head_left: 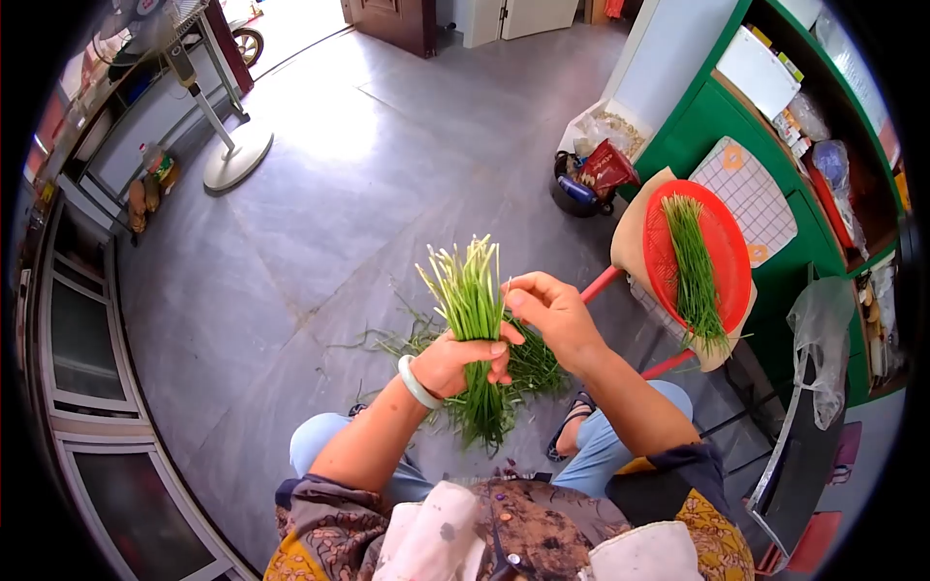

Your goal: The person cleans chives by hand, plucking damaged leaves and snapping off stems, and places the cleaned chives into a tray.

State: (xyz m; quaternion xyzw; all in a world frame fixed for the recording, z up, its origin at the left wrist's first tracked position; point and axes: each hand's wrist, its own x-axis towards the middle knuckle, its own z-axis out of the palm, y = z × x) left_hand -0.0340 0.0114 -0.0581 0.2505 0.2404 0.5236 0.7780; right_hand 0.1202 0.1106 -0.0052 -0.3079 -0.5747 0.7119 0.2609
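Note:
A thick bunch of long green stalks with pale ends (471, 300) stands upright in my left hand (460, 362), whose fingers wrap round its middle. A pale bangle (418, 383) circles that wrist. My right hand (554, 315) is at the bunch's right side, near the pale ends, with thumb and forefinger pinched together; what they hold, if anything, is too small to name. Below the hands, loose green stalks (536, 366) lie in a heap on the floor. To the right, a red basket (733, 281) holds another green bunch (693, 261).
A black bin with rubbish (578, 194) stands beside the green cabinet (712, 121). The basket rests on a red-framed seat. At the right hangs a clear plastic bag (821, 339). A fan's round base (238, 156) is at the upper left, and glass-panelled doors line the left.

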